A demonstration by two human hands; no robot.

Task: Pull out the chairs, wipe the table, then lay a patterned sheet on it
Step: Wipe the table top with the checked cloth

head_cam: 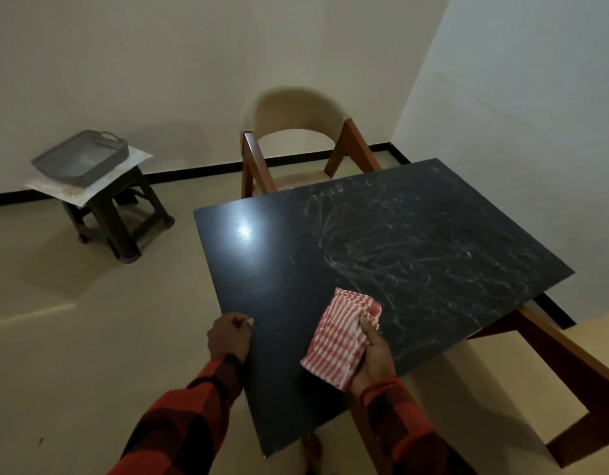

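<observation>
Right hand (375, 354) grips the folded red-checked cloth (342, 335), which juts up-left past the fingers, low centre on the dark table (364, 234); left hand (229, 337) curled at its edge.

A dark rectangular table (347, 255) fills the centre and right of the frame, its top streaked with pale smears toward the right and a bright light reflection at upper left. A folded red-and-white checked cloth (340, 337) lies on its near edge. At left, a dark stool (121, 214) stands on the floor (90, 354), carrying a patterned sheet (101, 185) with a grey tray (82, 156) on top.
</observation>
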